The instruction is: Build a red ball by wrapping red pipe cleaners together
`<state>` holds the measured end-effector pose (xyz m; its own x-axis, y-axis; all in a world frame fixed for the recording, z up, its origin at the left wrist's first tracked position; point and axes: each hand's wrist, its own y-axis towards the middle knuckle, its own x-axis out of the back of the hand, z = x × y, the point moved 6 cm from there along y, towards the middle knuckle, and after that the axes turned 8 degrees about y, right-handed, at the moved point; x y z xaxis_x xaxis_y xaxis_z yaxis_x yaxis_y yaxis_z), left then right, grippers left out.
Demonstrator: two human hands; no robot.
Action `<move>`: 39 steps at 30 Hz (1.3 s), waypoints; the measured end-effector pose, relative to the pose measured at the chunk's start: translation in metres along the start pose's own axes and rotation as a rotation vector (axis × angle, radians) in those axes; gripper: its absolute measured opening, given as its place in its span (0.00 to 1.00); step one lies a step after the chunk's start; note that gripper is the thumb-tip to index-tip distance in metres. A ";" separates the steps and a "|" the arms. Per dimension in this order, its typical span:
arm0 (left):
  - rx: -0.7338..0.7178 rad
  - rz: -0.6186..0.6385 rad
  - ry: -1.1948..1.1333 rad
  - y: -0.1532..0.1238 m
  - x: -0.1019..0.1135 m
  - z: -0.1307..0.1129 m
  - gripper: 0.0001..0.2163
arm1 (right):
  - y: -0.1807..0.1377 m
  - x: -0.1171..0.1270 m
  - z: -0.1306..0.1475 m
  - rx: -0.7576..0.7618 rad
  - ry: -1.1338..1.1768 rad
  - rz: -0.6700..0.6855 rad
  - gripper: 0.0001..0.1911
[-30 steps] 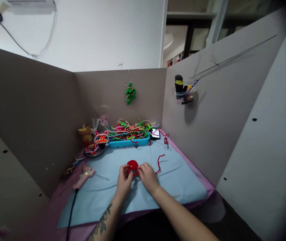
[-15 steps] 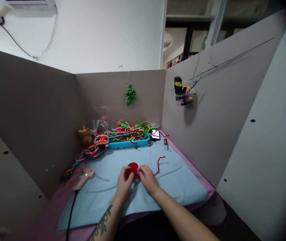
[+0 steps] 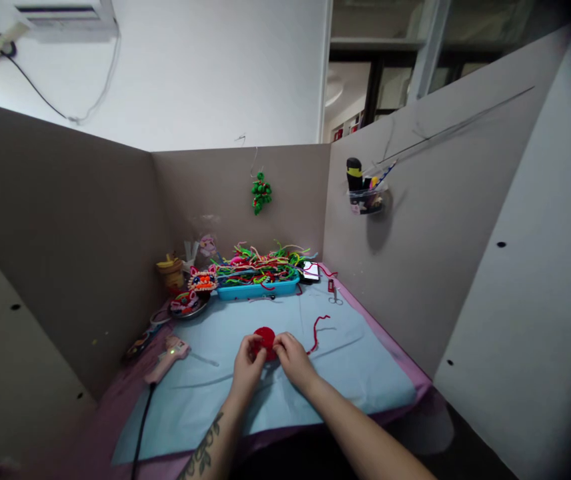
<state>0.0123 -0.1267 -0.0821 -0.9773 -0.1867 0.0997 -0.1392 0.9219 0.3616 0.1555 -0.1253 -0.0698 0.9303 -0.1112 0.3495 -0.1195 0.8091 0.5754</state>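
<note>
Both hands meet over the light blue mat (image 3: 345, 373) and pinch a round red fuzzy piece (image 3: 265, 337), which looks made of coiled pipe cleaner. My left hand (image 3: 247, 363) grips its left edge with curled fingers. My right hand (image 3: 289, 358) grips its right edge, fingers pressed together. A loose red pipe cleaner (image 3: 317, 329) lies on the mat just right of my right hand.
A blue tray (image 3: 258, 289) heaped with coloured pipe cleaners stands at the back. Small craft figures (image 3: 201, 280) and a dish sit at back left. A pink glue gun (image 3: 165, 357) with a black cord lies at left. Grey partition walls enclose the desk; a cup of pens (image 3: 364, 193) hangs at right.
The hands and red piece stay in nearly the same spot; the fingers have closed in further round the piece. The camera tilted slightly.
</note>
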 end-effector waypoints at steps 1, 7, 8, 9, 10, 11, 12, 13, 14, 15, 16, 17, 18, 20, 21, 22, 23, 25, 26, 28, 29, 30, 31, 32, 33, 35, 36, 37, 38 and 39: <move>0.008 -0.003 -0.013 0.000 0.000 0.000 0.10 | 0.000 0.000 0.001 -0.002 0.001 -0.003 0.09; 0.021 -0.017 -0.019 0.000 0.001 -0.001 0.11 | 0.000 0.001 0.006 0.008 -0.036 -0.012 0.09; 0.019 -0.019 -0.022 0.000 0.001 -0.001 0.11 | 0.000 0.001 0.007 0.007 -0.035 -0.011 0.09; 0.018 -0.021 -0.027 0.000 0.002 -0.001 0.11 | 0.000 0.001 0.007 0.007 -0.031 -0.008 0.09; 0.018 -0.023 -0.033 0.000 0.003 0.000 0.11 | 0.000 0.001 0.007 0.008 -0.027 -0.004 0.09; 0.017 -0.023 -0.040 0.000 0.003 0.000 0.11 | 0.000 0.001 0.007 0.008 -0.023 -0.001 0.09; 0.015 -0.022 -0.045 0.000 0.003 0.001 0.10 | 0.000 0.000 0.007 0.009 -0.018 0.003 0.09; 0.013 -0.019 -0.048 0.000 0.003 0.001 0.10 | 0.000 0.000 0.007 0.011 -0.015 0.007 0.09; 0.010 -0.017 -0.046 0.000 0.003 0.001 0.10 | 0.000 -0.001 0.007 0.014 -0.015 0.011 0.09; 0.006 -0.017 -0.040 0.001 0.003 0.002 0.11 | 0.000 -0.001 0.007 0.019 -0.018 0.013 0.09; 0.001 -0.021 -0.032 0.001 0.003 0.001 0.11 | 0.000 -0.001 0.008 0.026 -0.025 0.015 0.09; -0.004 -0.026 -0.023 0.001 0.003 0.001 0.11 | -0.001 -0.001 0.008 0.033 -0.034 0.017 0.09; -0.007 -0.031 -0.015 0.001 0.003 0.000 0.11 | -0.001 -0.001 0.009 0.040 -0.045 0.018 0.09; -0.009 -0.038 -0.010 0.001 0.004 -0.002 0.12 | -0.001 -0.001 0.010 0.050 -0.061 0.019 0.09; -0.009 -0.038 -0.014 0.001 0.004 -0.002 0.12 | -0.001 -0.001 0.010 0.052 -0.065 0.019 0.09; -0.007 -0.036 -0.019 0.001 0.004 -0.003 0.11 | -0.002 -0.001 0.011 0.054 -0.066 0.021 0.09; -0.005 -0.036 -0.026 0.001 0.004 -0.003 0.11 | -0.002 -0.001 0.011 0.056 -0.064 0.022 0.09; -0.001 -0.039 -0.038 0.001 0.004 -0.002 0.10 | -0.002 -0.003 0.010 0.059 -0.060 0.033 0.10; 0.002 -0.042 -0.042 0.001 0.004 -0.001 0.10 | -0.002 -0.004 0.010 0.060 -0.058 0.040 0.10; 0.009 -0.047 -0.050 0.001 0.005 0.001 0.11 | -0.002 -0.005 0.009 0.056 -0.055 0.053 0.10; 0.012 -0.047 -0.053 0.001 0.005 0.002 0.11 | -0.002 -0.005 0.009 0.051 -0.054 0.058 0.10; 0.015 -0.046 -0.055 0.002 0.005 0.003 0.11 | -0.002 -0.006 0.008 0.045 -0.052 0.061 0.10; 0.018 -0.047 -0.057 0.002 0.005 0.004 0.12 | -0.002 -0.006 0.008 0.040 -0.048 0.062 0.10; 0.020 -0.047 -0.058 0.002 0.005 0.004 0.12 | -0.002 -0.006 0.007 0.036 -0.045 0.063 0.10; 0.022 -0.048 -0.058 0.002 0.004 0.005 0.12 | -0.002 -0.005 0.007 0.034 -0.040 0.064 0.10; 0.023 -0.046 -0.058 0.001 0.004 0.004 0.12 | -0.002 -0.005 0.007 0.030 -0.034 0.061 0.09; 0.024 -0.044 -0.058 0.001 0.004 0.004 0.12 | -0.002 -0.005 0.007 0.028 -0.034 0.059 0.10; 0.026 -0.042 -0.059 0.001 0.003 0.004 0.13 | -0.002 -0.004 0.007 0.026 -0.036 0.058 0.10; 0.028 -0.041 -0.061 0.001 0.003 0.004 0.13 | -0.003 -0.004 0.008 0.026 -0.038 0.059 0.10; 0.030 -0.038 -0.061 0.001 0.003 0.003 0.13 | -0.003 -0.004 0.008 0.027 -0.039 0.061 0.10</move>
<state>0.0087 -0.1248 -0.0843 -0.9791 -0.2015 0.0294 -0.1802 0.9244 0.3361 0.1488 -0.1317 -0.0669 0.9068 -0.0856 0.4129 -0.1849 0.7993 0.5718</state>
